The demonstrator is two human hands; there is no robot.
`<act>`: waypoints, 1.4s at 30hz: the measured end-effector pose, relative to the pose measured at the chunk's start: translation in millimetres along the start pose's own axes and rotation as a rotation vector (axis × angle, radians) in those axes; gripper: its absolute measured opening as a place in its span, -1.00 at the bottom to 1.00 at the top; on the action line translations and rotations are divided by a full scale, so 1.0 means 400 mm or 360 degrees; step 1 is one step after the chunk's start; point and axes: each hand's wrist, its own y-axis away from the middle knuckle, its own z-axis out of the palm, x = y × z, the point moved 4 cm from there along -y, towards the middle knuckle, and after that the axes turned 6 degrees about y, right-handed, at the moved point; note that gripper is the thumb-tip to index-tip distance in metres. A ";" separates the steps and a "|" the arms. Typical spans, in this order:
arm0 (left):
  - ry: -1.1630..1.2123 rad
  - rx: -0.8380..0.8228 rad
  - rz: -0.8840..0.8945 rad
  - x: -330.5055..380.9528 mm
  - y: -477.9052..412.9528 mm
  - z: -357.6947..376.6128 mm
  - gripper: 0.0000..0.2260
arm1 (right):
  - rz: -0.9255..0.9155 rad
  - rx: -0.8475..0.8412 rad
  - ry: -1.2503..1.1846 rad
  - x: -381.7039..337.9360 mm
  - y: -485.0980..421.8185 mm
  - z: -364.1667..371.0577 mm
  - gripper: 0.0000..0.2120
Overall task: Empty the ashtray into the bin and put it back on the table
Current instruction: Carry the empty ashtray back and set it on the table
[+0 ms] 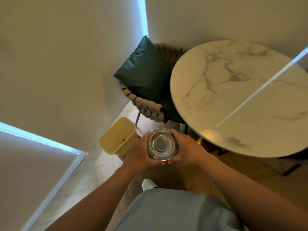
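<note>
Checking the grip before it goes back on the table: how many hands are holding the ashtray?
2. The left hand cups the ashtray's left side and the right hand cups its right side, holding it upright beside the bin.

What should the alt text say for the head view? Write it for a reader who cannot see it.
Seen from above, a person's left hand and right hand hold a round metal ashtray upright between them, above the floor. A yellow bin stands on the floor just left of the hands, a round marble table is to the right, and a chair with a dark cushion sits behind.
</note>
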 end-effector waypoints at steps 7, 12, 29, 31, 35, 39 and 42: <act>-0.0151 -0.0320 0.0120 0.125 0.019 0.257 -0.07 | 0.0246 0.0110 -0.0145 0.203 0.267 -0.031 -0.05; -0.0234 -0.0492 0.0199 0.212 0.050 0.431 -0.03 | 0.0402 0.0207 -0.0246 0.324 0.456 -0.039 0.01; -0.0197 -0.0689 0.0374 0.316 -0.133 0.617 -0.06 | 0.0581 0.0400 -0.0310 0.505 0.520 -0.157 0.03; -0.0176 -0.0685 0.0378 0.319 -0.194 0.617 -0.07 | 0.0623 0.0398 -0.0280 0.533 0.481 -0.184 0.07; -0.0209 -0.0672 0.0401 0.339 -0.337 0.608 -0.07 | 0.0708 0.0421 -0.0224 0.587 0.379 -0.255 0.15; -0.0267 -0.0722 0.0419 0.364 -0.464 0.590 -0.10 | 0.0743 0.0438 -0.0214 0.623 0.282 -0.323 0.16; -0.0296 -0.0754 0.0368 0.368 -0.585 0.569 -0.01 | 0.0766 0.0492 -0.0233 0.650 0.200 -0.381 0.14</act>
